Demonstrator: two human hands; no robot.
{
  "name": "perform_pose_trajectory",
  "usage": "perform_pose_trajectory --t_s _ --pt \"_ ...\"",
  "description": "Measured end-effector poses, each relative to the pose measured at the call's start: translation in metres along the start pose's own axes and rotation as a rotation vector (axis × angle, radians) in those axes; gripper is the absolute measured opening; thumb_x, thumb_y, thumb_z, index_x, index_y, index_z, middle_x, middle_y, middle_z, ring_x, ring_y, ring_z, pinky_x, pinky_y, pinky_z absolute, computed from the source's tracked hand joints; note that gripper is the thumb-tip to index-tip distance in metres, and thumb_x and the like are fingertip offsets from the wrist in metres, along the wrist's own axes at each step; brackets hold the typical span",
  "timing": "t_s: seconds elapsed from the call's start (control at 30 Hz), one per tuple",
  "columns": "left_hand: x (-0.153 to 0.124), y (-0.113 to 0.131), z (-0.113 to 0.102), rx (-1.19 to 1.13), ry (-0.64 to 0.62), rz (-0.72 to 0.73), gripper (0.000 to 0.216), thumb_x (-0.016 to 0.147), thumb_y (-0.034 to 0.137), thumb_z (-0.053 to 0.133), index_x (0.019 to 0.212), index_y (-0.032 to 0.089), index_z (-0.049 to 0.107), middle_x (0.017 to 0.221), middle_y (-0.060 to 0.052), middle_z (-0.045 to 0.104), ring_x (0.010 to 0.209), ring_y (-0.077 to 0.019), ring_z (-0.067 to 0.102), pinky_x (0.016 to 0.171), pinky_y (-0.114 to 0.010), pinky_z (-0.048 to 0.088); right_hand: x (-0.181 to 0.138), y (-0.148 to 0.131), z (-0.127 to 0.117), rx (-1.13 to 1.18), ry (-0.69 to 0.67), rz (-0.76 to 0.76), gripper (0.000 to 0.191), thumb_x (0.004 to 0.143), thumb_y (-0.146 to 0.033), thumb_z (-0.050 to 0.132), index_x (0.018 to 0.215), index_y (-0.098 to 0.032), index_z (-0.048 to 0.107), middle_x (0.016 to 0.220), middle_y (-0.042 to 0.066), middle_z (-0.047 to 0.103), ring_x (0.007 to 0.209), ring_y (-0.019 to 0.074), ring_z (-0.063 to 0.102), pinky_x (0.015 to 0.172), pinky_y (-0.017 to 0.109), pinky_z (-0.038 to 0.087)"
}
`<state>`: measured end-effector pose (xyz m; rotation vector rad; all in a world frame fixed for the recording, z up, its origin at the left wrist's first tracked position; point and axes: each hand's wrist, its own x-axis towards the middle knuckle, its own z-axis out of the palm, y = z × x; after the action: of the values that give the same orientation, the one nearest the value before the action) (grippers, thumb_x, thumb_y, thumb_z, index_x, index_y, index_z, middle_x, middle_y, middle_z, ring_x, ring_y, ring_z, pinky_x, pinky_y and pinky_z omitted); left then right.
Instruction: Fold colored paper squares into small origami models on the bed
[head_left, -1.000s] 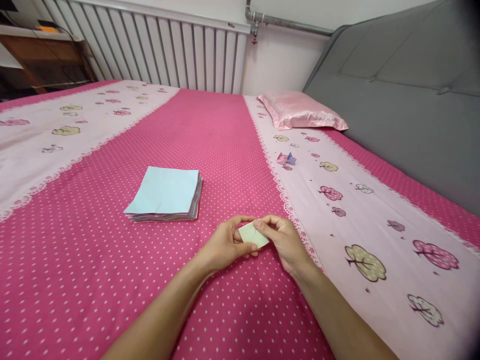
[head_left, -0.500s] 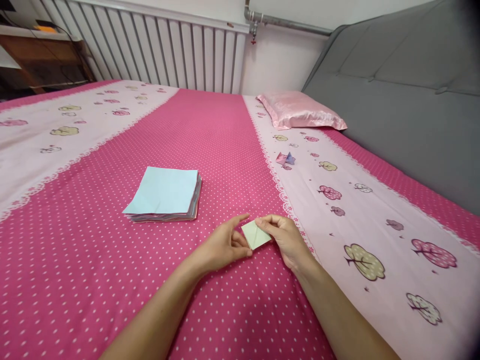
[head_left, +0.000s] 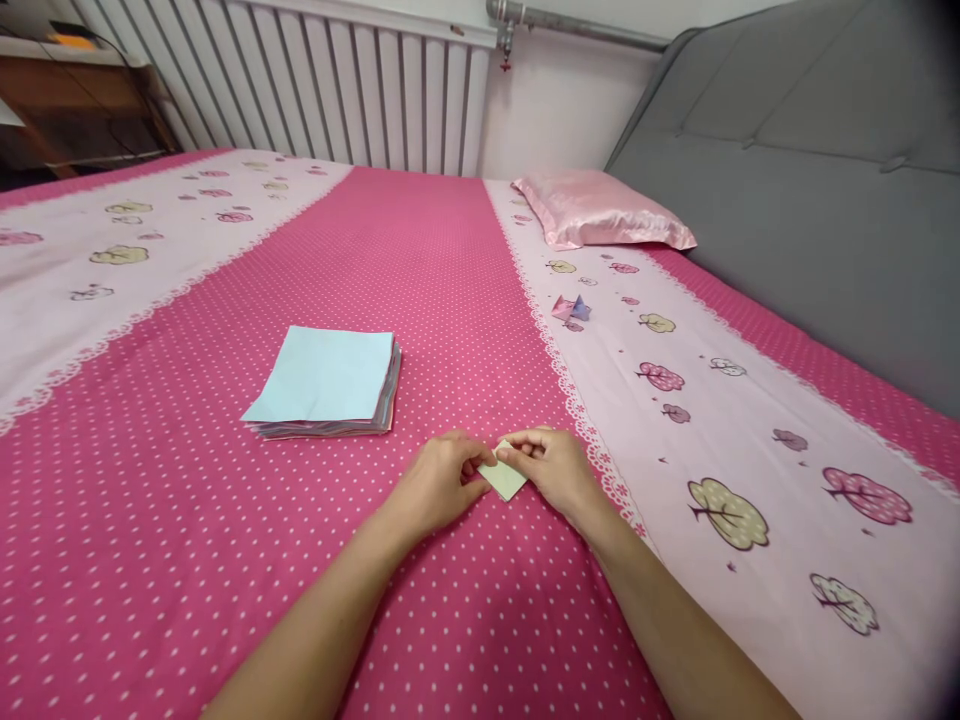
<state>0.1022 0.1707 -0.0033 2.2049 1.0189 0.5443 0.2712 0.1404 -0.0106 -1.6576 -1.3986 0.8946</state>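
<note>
A small folded square of pale green paper (head_left: 505,480) is held between my two hands, low over the pink dotted bedspread (head_left: 450,620). My left hand (head_left: 444,478) has its fingers curled and pinches the paper's left side. From the right, my right hand (head_left: 553,466) grips the top right part between thumb and fingers. The fingertips of both hands nearly meet at the paper's upper edge and cover part of it. To the left lies a thick stack of square paper (head_left: 322,375) with a light blue sheet on top.
A small pink and purple folded paper piece (head_left: 571,308) rests on the pale printed strip. Farther back are a pink satin pillow (head_left: 600,210), a grey padded headboard (head_left: 810,180), a white radiator (head_left: 337,90) and a wooden table (head_left: 71,100) at the left.
My left hand has closed from spread fingers onto the paper's left side. The paper has shifted slightly left and turned a little. My right hand keeps its hold.
</note>
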Motion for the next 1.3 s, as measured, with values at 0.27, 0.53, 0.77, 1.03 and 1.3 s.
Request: perform_pose_trajectory --t_s 0.27,0.53,0.77,1.03,1.3 --pt "0.000 0.003 -0.002 0.067 -0.026 -0.021 0.019 0.071 0.016 0.055 0.086 0.017 0.067 0.074 -0.004 0.061 0.064 -0.0131 0.054 0.061 -0.023 0.042 -0.002 -0.006 -0.015 -0.042 -0.161 0.002 0.010 0.069 -0.020 0.057 0.075 -0.017 0.065 0.069 0.002 0.065 0.061 0.0126 0.058 0.058 0.024 0.045" --pt "-0.001 0.005 -0.001 0.127 -0.037 -0.031 0.020 0.073 0.018 0.053 0.086 0.018 0.069 0.076 -0.005 0.061 0.066 -0.0147 0.055 0.060 -0.023 0.040 -0.006 -0.005 -0.029 -0.079 -0.342 0.003 0.022 0.060 -0.011 0.060 0.079 -0.019 0.069 0.068 0.001 0.064 0.063 0.0143 0.058 0.058 0.025 0.045" --pt "0.001 0.011 0.001 0.178 -0.024 -0.071 0.023 0.080 0.020 0.045 0.074 0.016 0.067 0.073 -0.006 0.061 0.067 -0.0155 0.055 0.061 -0.024 0.038 -0.006 -0.011 -0.029 -0.197 -0.280 0.019 0.008 0.066 -0.023 0.062 0.068 -0.023 0.070 0.062 0.000 0.066 0.057 0.0156 0.059 0.054 0.026 0.041" --pt "0.004 0.013 0.011 0.268 0.062 -0.221 0.017 0.077 0.020 0.047 0.070 0.015 0.062 0.068 -0.006 0.063 0.061 -0.0160 0.054 0.057 -0.026 0.034 -0.003 -0.002 -0.021 -0.179 -0.170 -0.004 0.006 0.066 -0.019 0.060 0.071 -0.020 0.064 0.066 0.000 0.065 0.059 0.0143 0.059 0.057 0.025 0.044" --pt "0.003 0.015 0.013 0.303 0.100 -0.304 0.018 0.076 0.024 0.048 0.070 0.016 0.063 0.068 -0.006 0.064 0.060 -0.0166 0.055 0.058 -0.027 0.034 -0.002 -0.005 -0.015 -0.254 -0.081 0.024 0.008 0.065 -0.022 0.064 0.070 -0.020 0.059 0.064 0.000 0.065 0.058 0.0142 0.059 0.056 0.026 0.042"
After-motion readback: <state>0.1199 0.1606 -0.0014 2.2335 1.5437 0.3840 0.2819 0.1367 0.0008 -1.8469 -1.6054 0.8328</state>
